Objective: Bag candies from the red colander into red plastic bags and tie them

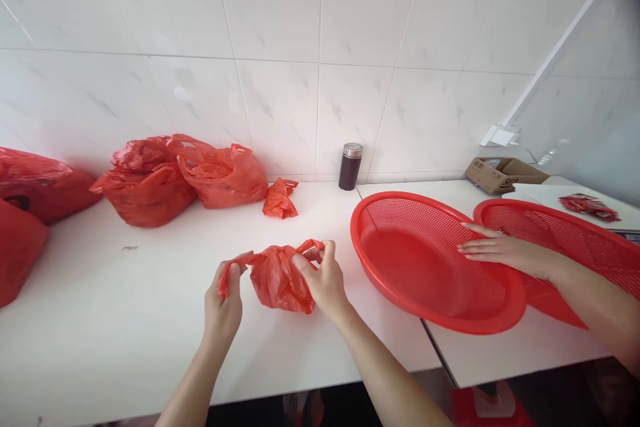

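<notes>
A small red plastic bag point(280, 283), bulging with contents I cannot see, rests on or just above the white table, its top gathered. My left hand point(225, 300) is closed on one twisted handle of the bag, at its left. The other handle is pinched by my right hand point(323, 277), whose thumb lies against the bag's upper right side. Between both hands the bag's neck is drawn tight. Behind it lies a smaller crumpled red bag point(281, 199).
Larger filled red bags point(145, 183) line the wall at left. A dark thermos point(351, 167) stands at the back. Another person's hand point(493, 250) reaches into a red plastic basket point(390, 260); a second basket point(545, 213) sits beyond. A cardboard box point(493, 175) is far right.
</notes>
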